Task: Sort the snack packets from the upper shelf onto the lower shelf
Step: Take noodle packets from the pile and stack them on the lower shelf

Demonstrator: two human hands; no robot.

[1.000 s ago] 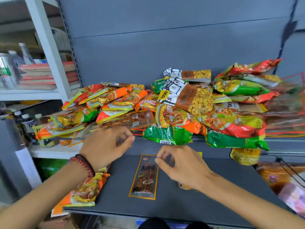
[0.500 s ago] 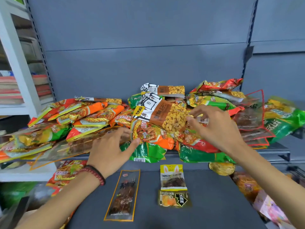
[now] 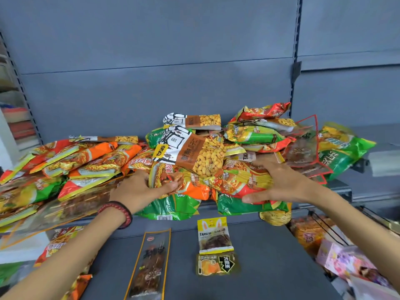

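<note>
Head view, the only one.

Pile of snack packets (image 3: 91, 161) covers the upper shelf (image 3: 338, 188), several layers deep and hanging over the front lip. Lower shelf (image 3: 266, 252) holds three sorted items: a long clear meat-stick packet (image 3: 149, 263), a yellow rabbit packet (image 3: 214, 234) and, touching its lower edge, a small dark packet (image 3: 217, 264).

Step in hand, my read: pulling the next packets off the front of the pile.

- The big peanut packet (image 3: 194, 152) lies across both targets. Lift or slide out sideways; a straight pull probably drags it along.
- Two green packets (image 3: 173, 207) sit underneath, overhanging the lip. Keep the pull slightly upward so they don't get swept off onto the sorted row.
- Foil is slick and crinkly: grip the body, not a corner seal.
- Set matching kinds down beside each other, apart from the three already there.

Left hand (image 3: 138, 189): thumb pressed flat on the face of the orange noodle packet (image 3: 190, 185). Fingers are hidden behind the packet's edge, so I can't tell if it's a real grip or just contact.

Right hand (image 3: 281, 182): spread wide, fingers (image 3: 263, 163) laid over the top of the red-and-yellow packet (image 3: 244, 180), thumb under its front edge. A broad clamp on that packet.
</note>
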